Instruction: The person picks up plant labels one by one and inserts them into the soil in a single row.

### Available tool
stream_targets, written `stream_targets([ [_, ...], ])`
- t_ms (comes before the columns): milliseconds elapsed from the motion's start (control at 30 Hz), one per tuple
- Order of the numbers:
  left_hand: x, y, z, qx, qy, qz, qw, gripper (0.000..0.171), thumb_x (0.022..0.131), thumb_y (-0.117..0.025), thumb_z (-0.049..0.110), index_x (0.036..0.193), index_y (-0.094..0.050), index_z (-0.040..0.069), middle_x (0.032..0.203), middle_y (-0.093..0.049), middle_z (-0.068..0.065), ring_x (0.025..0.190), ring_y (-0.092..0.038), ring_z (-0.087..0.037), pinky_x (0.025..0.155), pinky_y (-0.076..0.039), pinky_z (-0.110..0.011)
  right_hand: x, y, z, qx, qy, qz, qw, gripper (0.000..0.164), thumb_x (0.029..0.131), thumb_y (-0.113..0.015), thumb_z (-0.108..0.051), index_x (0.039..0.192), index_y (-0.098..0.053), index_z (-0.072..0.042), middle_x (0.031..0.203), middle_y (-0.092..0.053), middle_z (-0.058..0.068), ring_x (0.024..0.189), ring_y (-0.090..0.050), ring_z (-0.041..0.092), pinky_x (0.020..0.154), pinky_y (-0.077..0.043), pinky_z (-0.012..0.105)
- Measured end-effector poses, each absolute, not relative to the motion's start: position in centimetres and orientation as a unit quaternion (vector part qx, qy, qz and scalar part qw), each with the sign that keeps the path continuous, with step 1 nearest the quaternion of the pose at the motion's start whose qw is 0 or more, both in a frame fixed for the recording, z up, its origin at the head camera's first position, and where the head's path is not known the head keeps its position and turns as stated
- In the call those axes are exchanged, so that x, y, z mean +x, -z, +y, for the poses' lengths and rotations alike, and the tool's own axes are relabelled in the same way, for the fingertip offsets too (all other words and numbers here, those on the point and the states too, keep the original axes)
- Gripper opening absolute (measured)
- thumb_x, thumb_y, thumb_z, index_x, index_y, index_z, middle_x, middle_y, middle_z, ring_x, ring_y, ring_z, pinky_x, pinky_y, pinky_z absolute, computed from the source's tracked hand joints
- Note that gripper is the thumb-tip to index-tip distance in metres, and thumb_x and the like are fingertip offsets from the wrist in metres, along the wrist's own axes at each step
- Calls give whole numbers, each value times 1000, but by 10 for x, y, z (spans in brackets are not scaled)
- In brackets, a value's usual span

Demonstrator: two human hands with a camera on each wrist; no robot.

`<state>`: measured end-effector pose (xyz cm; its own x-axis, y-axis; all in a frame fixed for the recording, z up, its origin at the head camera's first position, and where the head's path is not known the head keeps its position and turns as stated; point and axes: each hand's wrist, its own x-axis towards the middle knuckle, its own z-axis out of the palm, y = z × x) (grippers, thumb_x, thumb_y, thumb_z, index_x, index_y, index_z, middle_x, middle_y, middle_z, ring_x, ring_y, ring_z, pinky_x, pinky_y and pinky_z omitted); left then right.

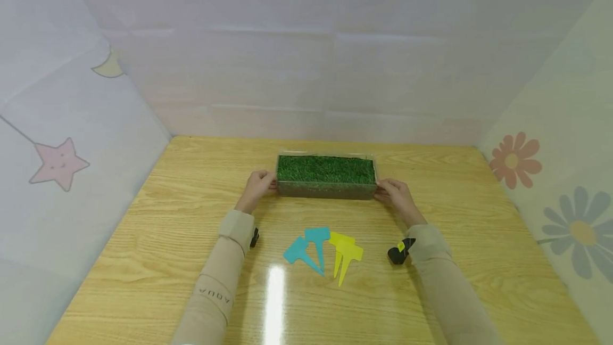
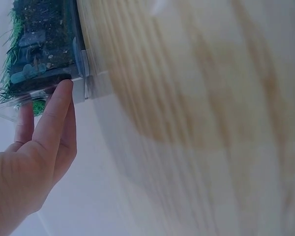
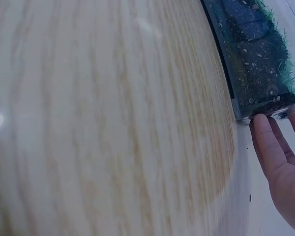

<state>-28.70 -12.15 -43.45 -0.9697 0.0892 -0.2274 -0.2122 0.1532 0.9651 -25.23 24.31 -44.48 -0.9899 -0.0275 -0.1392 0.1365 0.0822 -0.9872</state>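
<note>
A clear rectangular planter box (image 1: 327, 190) stands on the wooden table, filled with dark soil (image 3: 255, 54) under a layer of green grass (image 1: 325, 168). My left hand (image 1: 258, 188) touches its left end with fairly straight fingers. At the opposite end, my right hand (image 1: 395, 196) touches the box in the same way. Both wrist views show fingertips against the lower part of the end walls. Nearer to me lie two blue T-shaped plant labels (image 1: 317, 235) and two yellow ones (image 1: 351, 252), the yellow pair overlapping.
The wooden table (image 1: 191, 174) reaches back to a pale wall sheet (image 1: 330, 79). Sheets with printed stars and flowers stand at left and right. A black wrist camera (image 1: 399, 252) sits at my right cuff, and another dark device (image 1: 255, 237) at the left.
</note>
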Motion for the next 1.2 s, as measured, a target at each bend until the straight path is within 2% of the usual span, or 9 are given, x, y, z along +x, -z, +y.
stream_targets([
  [333, -282, 432, -123, -40, -642, 756, 118, 40, 95, -43, 21, 120, -49, -9, 113, -52, -22, 103, -54, -31, 87, -48, -37, -251, 447, 244, 34, 694, 717, 55, 18, 94, -51, -20, 92, -60, -5, 90, -56, 1, 84, -59, 11, 85, -49, 34],
  [533, -281, 431, -123, -43, -644, 755, 116, 39, 93, -43, 20, 118, -51, -10, 112, -52, -22, 102, -54, -31, 86, -48, -36, -249, 444, 243, 35, 690, 721, 60, 17, 95, -48, -17, 93, -60, -6, 92, -55, 0, 84, -59, 10, 84, -49, 31],
  [800, -280, 429, -122, -43, -645, 754, 119, 38, 94, -44, 20, 115, -52, -10, 110, -53, -22, 101, -54, -31, 87, -47, -37, -247, 439, 242, 33, 692, 719, 57, 19, 95, -50, -18, 95, -59, -2, 89, -55, -1, 86, -58, 12, 89, -46, 37],
  [1033, -280, 427, -123, -50, -646, 752, 126, 38, 94, -44, 22, 112, -53, -10, 109, -53, -21, 101, -54, -31, 88, -46, -39, -247, 440, 242, 37, 695, 716, 55, 17, 94, -50, -18, 90, -61, -6, 91, -54, 0, 85, -58, 12, 89, -46, 39],
  [1200, -281, 427, -124, -50, -645, 751, 133, 39, 92, -44, 19, 116, -52, -11, 111, -53, -22, 103, -55, -31, 88, -46, -40, -247, 444, 243, 26, 689, 722, 49, 18, 94, -52, -23, 87, -61, -9, 90, -55, 0, 84, -58, 12, 87, -47, 38],
])
